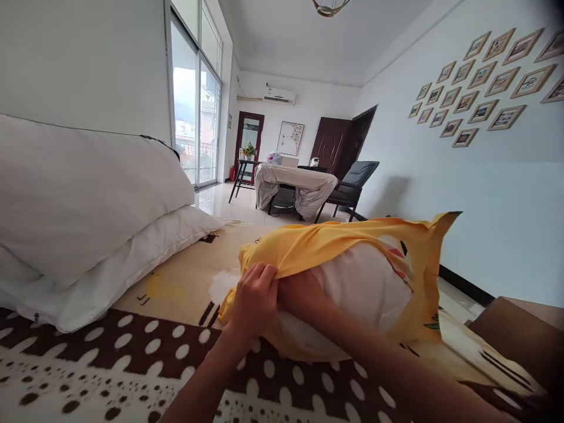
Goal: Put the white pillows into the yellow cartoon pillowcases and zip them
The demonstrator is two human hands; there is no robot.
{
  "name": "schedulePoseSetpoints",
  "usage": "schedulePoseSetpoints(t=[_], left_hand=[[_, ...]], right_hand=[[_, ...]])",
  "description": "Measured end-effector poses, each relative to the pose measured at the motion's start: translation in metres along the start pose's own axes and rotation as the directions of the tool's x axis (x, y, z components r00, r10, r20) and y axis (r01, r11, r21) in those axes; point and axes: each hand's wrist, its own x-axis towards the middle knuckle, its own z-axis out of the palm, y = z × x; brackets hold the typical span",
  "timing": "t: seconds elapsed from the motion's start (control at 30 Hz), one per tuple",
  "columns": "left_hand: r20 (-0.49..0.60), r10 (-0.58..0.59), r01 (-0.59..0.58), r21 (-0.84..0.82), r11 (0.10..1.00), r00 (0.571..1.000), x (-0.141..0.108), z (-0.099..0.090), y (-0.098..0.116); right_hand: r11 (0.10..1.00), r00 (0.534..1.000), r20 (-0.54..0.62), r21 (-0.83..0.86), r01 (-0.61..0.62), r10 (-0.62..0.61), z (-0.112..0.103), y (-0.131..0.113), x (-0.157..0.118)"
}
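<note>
A yellow pillowcase [317, 238] with a printed cartoon face lies on the patterned blanket, partly around a white pillow [363, 282]. The pillow bulges out through the case's long side opening. My left hand [255, 294] is closed on the yellow edge of that opening, near its left end. Through the opening, my right hand [299, 291] reaches inside the case along the pillow. Its fingers are hidden under the yellow cloth, so whether they grip the pillow does not show.
Two white pillows [88, 200] are stacked at the left on the brown and cream blanket [176, 346]. A cardboard box [520, 335] stands at the lower right. Farther off are a cloth-covered table [291, 176], a black chair [356, 182] and a sliding glass door [207, 117].
</note>
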Motion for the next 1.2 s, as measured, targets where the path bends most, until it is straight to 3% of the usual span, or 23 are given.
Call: schedulePoseSetpoints(t=[0.1,0.17,0.23,0.3,0.33,0.37,0.43,0.5,0.57,0.63,0.7,0.77,0.83,0.97,1.03,1.13,1.2], left_hand=[[0.104,-0.022,0.040,-0.169,0.985,0.994,0.005,-0.010,-0.007],[0.107,-0.020,0.052,-0.309,0.950,0.994,0.009,-0.017,-0.011],[-0.010,-0.152,0.137,-0.371,0.918,0.988,0.013,-0.023,-0.017],[-0.072,-0.392,0.323,-0.442,0.837,0.917,0.017,-0.024,-0.026],[-0.004,-0.488,0.422,-0.495,0.759,0.873,0.018,-0.023,-0.030],[0.133,-0.535,0.512,-0.548,0.662,0.834,0.018,-0.021,-0.032],[0.447,-0.489,0.657,-0.599,0.458,0.749,0.018,-0.016,-0.034],[0.558,-0.443,0.710,-0.602,0.366,0.702,0.018,-0.010,-0.030],[0.429,-0.508,0.645,-0.654,0.396,0.747,0.022,-0.006,-0.025],[0.198,-0.566,0.520,-0.700,0.490,0.800,0.031,-0.006,-0.020],[0.004,-0.569,0.403,-0.710,0.577,0.822,0.044,-0.011,-0.015],[-0.112,-0.535,0.309,-0.711,0.632,0.837,0.056,-0.017,-0.008],[-0.161,-0.480,0.243,-0.699,0.672,0.862,0.061,-0.024,0.005],[-0.120,-0.399,0.245,-0.621,0.745,0.909,0.050,-0.030,0.027],[-0.140,-0.439,0.252,-0.651,0.716,0.887,0.045,-0.029,0.026],[-0.173,-0.602,0.267,-0.777,0.570,0.779,0.045,-0.024,0.009],[-0.129,-0.658,0.319,-0.796,0.515,0.742,0.047,-0.023,-0.003]], right_hand=[[0.997,0.995,0.092,-0.060,0.042,-0.036,-0.011,0.005,-0.013],[0.994,0.995,0.088,-0.099,0.053,-0.044,-0.017,0.007,-0.025],[0.991,0.998,0.010,-0.114,0.067,-0.066,-0.023,0.009,-0.040],[0.987,0.988,-0.069,-0.100,0.127,-0.134,-0.029,0.010,-0.057],[0.982,0.980,-0.092,-0.086,0.166,-0.174,-0.031,0.011,-0.065],[0.978,0.974,-0.101,-0.067,0.197,-0.203,-0.034,0.011,-0.072],[0.974,0.970,-0.090,-0.023,0.224,-0.225,-0.038,0.012,-0.083],[0.975,0.973,-0.065,0.029,0.221,-0.219,-0.042,0.013,-0.089],[0.968,0.971,-0.036,0.083,0.237,-0.235,-0.045,0.013,-0.093],[0.964,0.973,0.002,0.131,0.230,-0.233,-0.047,0.011,-0.095],[0.964,0.977,0.060,0.186,0.189,-0.203,-0.048,0.008,-0.096],[0.961,0.977,0.138,0.245,0.126,-0.164,-0.049,0.004,-0.094],[0.957,0.969,0.210,0.283,0.065,-0.127,-0.050,0.002,-0.087],[0.958,0.973,0.232,0.280,-0.055,-0.012,-0.051,0.008,-0.072],[0.959,0.977,0.209,0.269,-0.093,0.036,-0.050,0.012,-0.073],[0.964,0.978,0.188,0.229,-0.139,0.096,-0.045,0.013,-0.089],[0.963,0.975,0.186,0.220,-0.158,0.118,-0.046,0.009,-0.105]])
